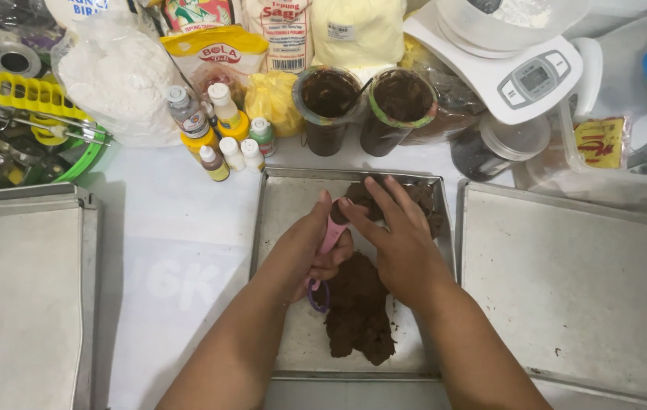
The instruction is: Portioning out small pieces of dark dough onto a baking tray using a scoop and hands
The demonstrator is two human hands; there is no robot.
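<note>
White worktop (179, 250), three metal baking trays side by side; the middle tray (285, 205) holds the work.

Brown dough mass (359, 311) lies on the middle tray, long axis running away from the person, from near edge toward mid-tray. A second, smaller dough heap (422, 199) sits at the tray's far right corner. Both hands meet between the two heaps, just beyond the big mass.

Left hand (310, 247) curled closed around a pink measuring spoon (331, 237), handle slanting back toward the near edge, purple ring end (318, 298) showing below the fist. The bowl of the spoon appears packed with dough.

Right hand (399, 243) loosely open, fingers spread, thumb and forefinger pressing at the spoon's bowl; it holds nothing outright. It overlaps the far heap and is the nearer hand to it.

Hidden: spoon bowl mostly covered by fingertips; whether the two heaps join under the right hand cannot be told.
</note>
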